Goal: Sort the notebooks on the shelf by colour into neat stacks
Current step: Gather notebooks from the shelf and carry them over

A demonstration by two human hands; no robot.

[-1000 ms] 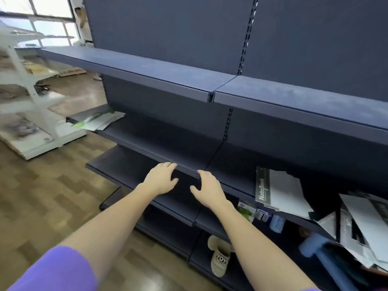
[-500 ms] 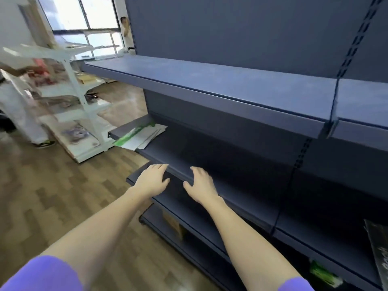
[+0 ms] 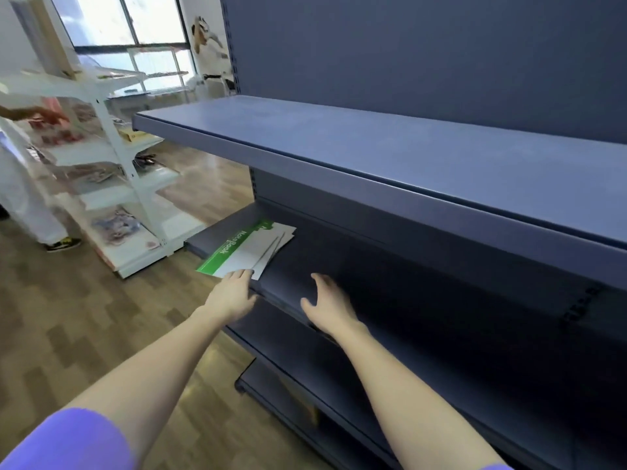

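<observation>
Green-and-white paper notebooks [image 3: 249, 248], loosely fanned, lie at the left end of the dark blue metal shelf [image 3: 339, 262]. Judged light, thin, floppy and slippery; best gripped at the near edge. Left hand [image 3: 234, 293] touches that edge, fingers straight. Right hand [image 3: 325, 301] hovers, fingers spread, holding nothing.

A dark blue shelf [image 3: 339, 266] carries a fanned stack of green-and-white notebooks [image 3: 251, 247] at its far left end.
</observation>
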